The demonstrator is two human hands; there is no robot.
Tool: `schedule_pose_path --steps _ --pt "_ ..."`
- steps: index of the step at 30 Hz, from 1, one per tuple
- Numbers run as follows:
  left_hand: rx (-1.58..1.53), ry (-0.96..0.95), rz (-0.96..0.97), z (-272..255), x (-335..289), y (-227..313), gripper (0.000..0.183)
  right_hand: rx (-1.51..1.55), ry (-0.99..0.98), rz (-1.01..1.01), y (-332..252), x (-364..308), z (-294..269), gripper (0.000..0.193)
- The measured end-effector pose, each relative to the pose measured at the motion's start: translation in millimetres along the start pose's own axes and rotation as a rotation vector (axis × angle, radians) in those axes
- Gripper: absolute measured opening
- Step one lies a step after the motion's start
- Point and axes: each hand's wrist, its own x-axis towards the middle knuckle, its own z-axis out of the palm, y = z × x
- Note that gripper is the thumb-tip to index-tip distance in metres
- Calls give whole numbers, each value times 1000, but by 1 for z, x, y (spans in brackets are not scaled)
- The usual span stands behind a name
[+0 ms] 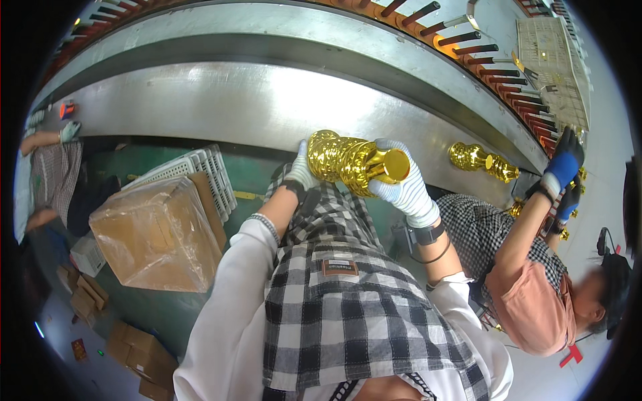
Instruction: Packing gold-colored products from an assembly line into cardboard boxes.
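In front of my waist, by the near edge of the steel bench, I hold a stack of shiny gold pieces. They are ridged, with flared round ends, and lie on their side; their exact kind is unclear. My left hand, in a pale glove, is closed on the stack's left end. Around the right end, close to a smooth gold disc-shaped face, wraps my right hand in a blue-striped white glove. Some of its fingers are hidden behind the gold. More gold pieces lie on the bench to the right.
Dark-handled rods stand in a row along a track beyond the bench. At right, a co-worker in blue gloves reaches toward it. A wrapped carton and white plastic crates sit at left. Another person is at far left.
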Motion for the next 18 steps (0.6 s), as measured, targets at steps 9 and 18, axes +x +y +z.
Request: schedule_pose_path --steps 9,18 --pt "39 -191 -65 -24 10 -13 65 246 125 139 37 -37 -40 56" --pt "299 -382 323 0 -62 27 74 533 361 32 -12 -77 -41 107"
